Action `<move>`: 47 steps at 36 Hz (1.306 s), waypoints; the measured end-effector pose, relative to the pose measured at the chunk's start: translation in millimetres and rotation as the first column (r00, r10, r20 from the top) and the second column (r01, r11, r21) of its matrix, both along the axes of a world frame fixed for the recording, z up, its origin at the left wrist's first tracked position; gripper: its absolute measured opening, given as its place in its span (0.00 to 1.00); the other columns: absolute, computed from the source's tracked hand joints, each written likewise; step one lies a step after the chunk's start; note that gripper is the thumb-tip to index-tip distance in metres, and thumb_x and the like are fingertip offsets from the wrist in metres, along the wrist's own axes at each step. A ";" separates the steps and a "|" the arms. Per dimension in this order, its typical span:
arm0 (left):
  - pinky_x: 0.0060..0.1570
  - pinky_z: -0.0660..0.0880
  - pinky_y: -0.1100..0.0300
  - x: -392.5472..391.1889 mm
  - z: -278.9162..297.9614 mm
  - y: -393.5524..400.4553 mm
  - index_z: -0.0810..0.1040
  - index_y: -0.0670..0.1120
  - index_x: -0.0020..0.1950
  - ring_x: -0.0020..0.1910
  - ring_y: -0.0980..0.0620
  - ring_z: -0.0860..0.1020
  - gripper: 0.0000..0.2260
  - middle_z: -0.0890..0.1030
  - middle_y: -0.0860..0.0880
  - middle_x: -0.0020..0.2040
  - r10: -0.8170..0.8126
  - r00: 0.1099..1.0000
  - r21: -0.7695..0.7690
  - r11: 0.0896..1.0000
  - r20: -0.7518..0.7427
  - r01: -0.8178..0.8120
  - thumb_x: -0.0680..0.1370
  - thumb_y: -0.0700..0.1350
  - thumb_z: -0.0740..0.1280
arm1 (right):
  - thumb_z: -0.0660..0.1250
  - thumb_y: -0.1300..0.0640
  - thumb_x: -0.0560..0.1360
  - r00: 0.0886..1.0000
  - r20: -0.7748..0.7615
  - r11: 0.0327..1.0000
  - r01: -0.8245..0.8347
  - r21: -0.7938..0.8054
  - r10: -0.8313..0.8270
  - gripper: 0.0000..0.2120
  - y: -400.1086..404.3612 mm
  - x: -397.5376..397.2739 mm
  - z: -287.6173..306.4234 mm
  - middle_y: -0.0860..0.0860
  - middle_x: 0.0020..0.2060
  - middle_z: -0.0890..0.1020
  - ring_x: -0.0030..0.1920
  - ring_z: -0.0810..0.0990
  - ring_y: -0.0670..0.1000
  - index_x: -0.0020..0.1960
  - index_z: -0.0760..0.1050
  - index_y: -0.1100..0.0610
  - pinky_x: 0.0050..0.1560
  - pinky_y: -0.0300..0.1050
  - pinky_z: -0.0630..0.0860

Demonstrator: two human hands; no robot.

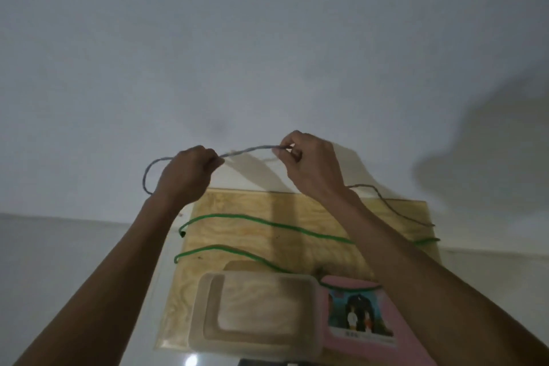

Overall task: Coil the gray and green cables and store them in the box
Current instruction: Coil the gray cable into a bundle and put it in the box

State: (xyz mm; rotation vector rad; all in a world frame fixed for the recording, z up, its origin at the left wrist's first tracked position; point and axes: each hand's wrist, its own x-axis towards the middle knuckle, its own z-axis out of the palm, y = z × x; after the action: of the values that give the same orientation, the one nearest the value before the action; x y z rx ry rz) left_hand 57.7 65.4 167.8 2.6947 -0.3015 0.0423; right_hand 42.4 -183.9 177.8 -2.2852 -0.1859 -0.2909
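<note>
I hold the gray cable in the air above the far edge of the wooden board. My left hand is closed on it, and a loop hangs out to the left of that fist. My right hand pinches the same cable further along; its tail trails right and down across the board's far right corner. The green cable lies in long bends across the board, one end passing over the pink lid. The open beige box sits at the board's near edge with nothing inside.
A pink lid with a picture on it lies right of the box. The board rests on a white surface against a white wall. A dark object peeks in at the bottom edge.
</note>
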 end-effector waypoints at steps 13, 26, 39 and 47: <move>0.51 0.76 0.59 -37.1 138.3 -67.9 0.82 0.47 0.52 0.46 0.52 0.82 0.12 0.83 0.50 0.43 0.170 0.926 -0.421 0.907 0.336 -0.014 0.84 0.50 0.61 | 0.73 0.59 0.75 0.803 0.593 0.939 -0.153 0.308 -0.063 0.05 20.4 -24.0 181.1 0.41 0.30 0.72 0.30 0.74 0.43 0.45 0.79 0.61 0.36 0.35 0.73; 0.34 0.74 0.62 -48.8 208.1 -135.2 0.73 0.50 0.37 0.29 0.63 0.75 0.10 0.77 0.58 0.29 0.266 0.919 -0.767 0.639 0.292 0.059 0.77 0.39 0.63 | 0.71 0.64 0.74 0.646 0.749 0.837 -0.485 0.253 0.148 0.06 45.1 -39.0 264.9 0.54 0.42 0.86 0.45 0.86 0.51 0.49 0.80 0.64 0.47 0.50 0.84; 0.41 0.78 0.52 -27.3 218.1 -90.3 0.82 0.44 0.46 0.29 0.54 0.77 0.12 0.76 0.53 0.26 0.228 0.959 -0.926 0.369 0.170 0.077 0.82 0.51 0.66 | 0.75 0.55 0.72 0.965 -0.256 0.983 -0.098 -0.156 0.055 0.29 -42.3 -30.6 195.9 0.51 0.40 0.82 0.33 0.82 0.48 0.70 0.69 0.47 0.34 0.43 0.77; 0.39 0.79 0.54 -21.9 204.7 -92.4 0.81 0.39 0.49 0.30 0.52 0.76 0.15 0.75 0.49 0.28 0.107 0.991 -0.960 0.278 0.075 0.043 0.81 0.52 0.67 | 0.65 0.59 0.79 0.915 -0.404 1.000 0.004 -0.021 -0.012 0.09 -50.6 -34.6 128.6 0.50 0.30 0.80 0.30 0.79 0.50 0.46 0.81 0.63 0.31 0.41 0.77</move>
State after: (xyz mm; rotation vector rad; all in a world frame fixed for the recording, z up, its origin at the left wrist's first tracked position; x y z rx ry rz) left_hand 35.8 -27.1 372.5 1.4155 -0.1561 0.3113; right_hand 7.8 -234.6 306.5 -2.3094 0.0344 0.1849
